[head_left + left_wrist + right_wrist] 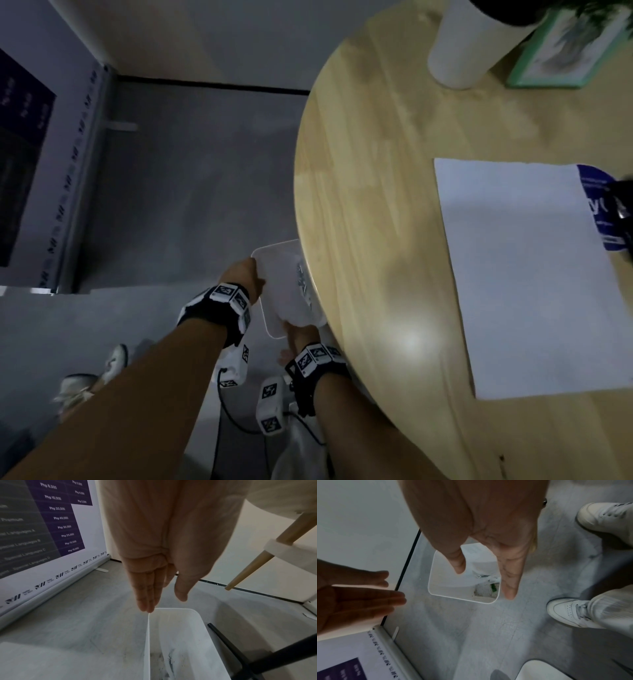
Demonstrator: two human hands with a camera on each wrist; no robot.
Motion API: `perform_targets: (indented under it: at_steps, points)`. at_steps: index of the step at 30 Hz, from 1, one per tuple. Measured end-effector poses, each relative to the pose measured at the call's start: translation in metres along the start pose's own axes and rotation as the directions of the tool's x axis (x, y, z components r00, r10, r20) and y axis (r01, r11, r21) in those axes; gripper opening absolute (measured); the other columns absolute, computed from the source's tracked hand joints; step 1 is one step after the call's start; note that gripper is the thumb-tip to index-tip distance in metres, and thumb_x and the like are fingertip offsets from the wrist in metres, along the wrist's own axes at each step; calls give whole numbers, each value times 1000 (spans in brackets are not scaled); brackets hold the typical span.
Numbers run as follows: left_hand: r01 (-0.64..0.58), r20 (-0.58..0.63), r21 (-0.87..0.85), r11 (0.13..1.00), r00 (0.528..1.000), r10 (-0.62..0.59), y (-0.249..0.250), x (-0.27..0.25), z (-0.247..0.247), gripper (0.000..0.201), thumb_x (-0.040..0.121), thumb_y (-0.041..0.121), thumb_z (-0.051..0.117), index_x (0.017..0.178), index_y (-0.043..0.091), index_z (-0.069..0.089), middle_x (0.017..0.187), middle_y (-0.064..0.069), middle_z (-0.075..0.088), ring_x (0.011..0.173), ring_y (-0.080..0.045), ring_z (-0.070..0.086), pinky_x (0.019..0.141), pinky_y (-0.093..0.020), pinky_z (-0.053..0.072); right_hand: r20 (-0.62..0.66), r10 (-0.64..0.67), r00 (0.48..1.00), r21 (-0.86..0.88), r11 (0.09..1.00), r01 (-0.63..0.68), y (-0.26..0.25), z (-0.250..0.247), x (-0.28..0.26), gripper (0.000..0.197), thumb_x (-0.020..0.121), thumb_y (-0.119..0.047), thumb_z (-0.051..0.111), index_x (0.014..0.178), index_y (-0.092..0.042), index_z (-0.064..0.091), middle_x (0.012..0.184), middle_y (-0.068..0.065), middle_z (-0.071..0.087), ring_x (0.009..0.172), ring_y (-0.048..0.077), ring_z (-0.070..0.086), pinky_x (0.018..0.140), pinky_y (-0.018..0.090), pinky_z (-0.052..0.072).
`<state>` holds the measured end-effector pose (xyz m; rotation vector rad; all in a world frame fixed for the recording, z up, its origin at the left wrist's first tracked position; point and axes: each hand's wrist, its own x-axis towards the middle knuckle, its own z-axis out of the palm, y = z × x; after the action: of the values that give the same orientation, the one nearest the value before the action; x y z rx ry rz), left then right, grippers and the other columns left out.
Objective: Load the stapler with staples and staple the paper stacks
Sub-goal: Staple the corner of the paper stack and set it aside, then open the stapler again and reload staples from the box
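Both hands hang over a white bin on the floor, at the lower centre of the head view beside the round wooden table (pixel 359 212). The left hand (pixel 154 574) has its fingers straight and pressed together, holding nothing, fingertips just above the bin (pixel 180 635) rim. The right hand (pixel 496 540) is likewise released, thumb and fingers extended and spread above the bin's mouth, nothing between them. Inside the bin lie crumpled white scraps, a small green piece and dark specks (possibly staple bits, too small to tell).

The paper stack (pixel 524 274) lies flat on the table at the right of the head view, with a blue printed sheet (pixel 596 205) at its far right edge partly under a dark object cut off by the frame; whether that is the stapler cannot be told. No staple shows in the paper at this resolution.

As a judgement, this reads as discarding waste, perhaps staple packaging, so loading may be finished or under way, and the stapling of the stacks appears still to be done.
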<state>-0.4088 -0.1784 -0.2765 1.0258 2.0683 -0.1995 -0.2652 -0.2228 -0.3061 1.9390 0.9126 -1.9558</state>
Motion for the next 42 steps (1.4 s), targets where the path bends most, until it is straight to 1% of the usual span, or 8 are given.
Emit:
perform_targets:
  at_steps: [6, 9, 13, 17, 23, 27, 39, 42]
  points:
    - [4, -85, -223, 975, 996, -23, -9, -33, -38, 53, 96, 17, 53, 145, 7, 37, 140, -21, 52, 126, -34, 52, 106, -41, 42, -67, -74, 995, -55, 996, 71, -20, 20, -27, 55, 92, -27, 52, 138, 1, 41, 140, 18, 50, 126, 34, 51, 102, 37, 46]
    - [-39, -219, -304, 952, 975, -30, -14, -69, -77, 45, 95, 14, 54, 138, 10, 46, 129, -19, 60, 116, -35, 59, 98, -40, 48, 15, -221, 975, -48, 974, 222, -37, 36, -67, 60, 91, -29, 56, 141, -3, 36, 141, 12, 49, 127, 29, 50, 105, 33, 42]
    - [-163, -407, -295, 942, 913, 31, -7, -135, -133, 34, 92, 7, 56, 126, 5, 58, 108, -21, 71, 99, -36, 67, 91, -40, 52, 159, -366, 917, -8, 928, 372, -52, 49, -143, 44, 89, -29, 59, 128, -10, 48, 112, 9, 57, 98, 18, 54, 90, 31, 45]
    - [-291, -542, -303, 907, 836, 87, 23, -209, -168, 31, 92, 2, 54, 122, 1, 61, 99, -21, 71, 89, -32, 67, 85, -35, 50, 223, -477, 850, -16, 870, 493, -60, 26, -221, 20, 83, -29, 59, 101, -27, 49, 116, 16, 63, 89, 19, 52, 82, 32, 45]
    - [-509, -641, -236, 828, 722, 262, 111, -293, -176, 21, 94, 6, 55, 111, 3, 67, 91, -18, 72, 83, -34, 68, 71, -33, 50, 140, -633, 762, -100, 756, 647, -46, -78, -310, 11, 89, -19, 53, 95, -28, 52, 94, -2, 56, 87, 18, 53, 88, 33, 47]
    - [-606, -638, -258, 753, 692, 338, 193, -313, -153, 16, 94, 9, 55, 101, 11, 69, 78, -8, 71, 68, -15, 63, 61, -19, 47, 52, -691, 721, -95, 715, 693, -32, -176, -346, 8, 92, -15, 52, 91, -22, 56, 89, 1, 56, 79, 20, 55, 74, 27, 50]
    - [-590, -357, -221, 777, 790, 498, 428, -274, -36, 30, 94, 16, 51, 123, 18, 59, 118, -5, 62, 105, -21, 61, 91, -33, 50, -273, -731, 625, -453, 671, 587, -37, -465, -291, 19, 89, -9, 53, 108, -7, 57, 78, -2, 59, 81, 22, 58, 65, 20, 42]
    - [-534, -249, -198, 822, 839, 484, 465, -262, -14, 43, 94, 13, 49, 137, 18, 47, 134, -7, 53, 121, -23, 54, 102, -32, 43, -354, -690, 632, -542, 702, 463, -51, -502, -266, 34, 88, -16, 56, 120, -6, 54, 102, 8, 67, 96, 27, 63, 80, 29, 51]
